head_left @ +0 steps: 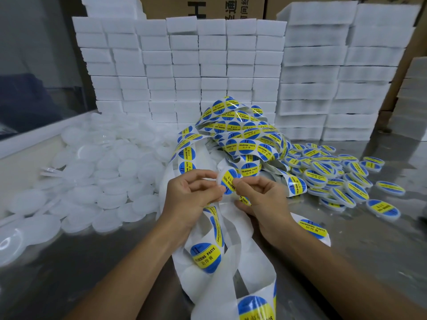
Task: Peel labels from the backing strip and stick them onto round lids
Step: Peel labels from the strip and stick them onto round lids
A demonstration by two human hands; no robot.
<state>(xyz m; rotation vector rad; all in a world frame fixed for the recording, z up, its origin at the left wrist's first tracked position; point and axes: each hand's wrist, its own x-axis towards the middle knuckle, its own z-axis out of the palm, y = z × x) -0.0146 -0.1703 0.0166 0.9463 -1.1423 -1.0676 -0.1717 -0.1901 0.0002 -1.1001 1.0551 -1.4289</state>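
Observation:
A long white backing strip [233,257] with round blue-and-yellow labels loops from a tangled heap [242,132] down over the table's front edge. My left hand [189,195] pinches the strip's edge just left of one label [227,181]. My right hand [261,197] pinches that label's right edge between thumb and forefinger; the other fingers curl under the strip. Plain white round lids [97,172] lie heaped on the left. Labelled lids [335,176] are piled on the right.
Stacks of white foam blocks [184,72] form a wall at the back, with cardboard boxes [203,6] behind them. The metal table [369,239] shows bare patches at the front left and right. A grey panel [34,65] stands at the left.

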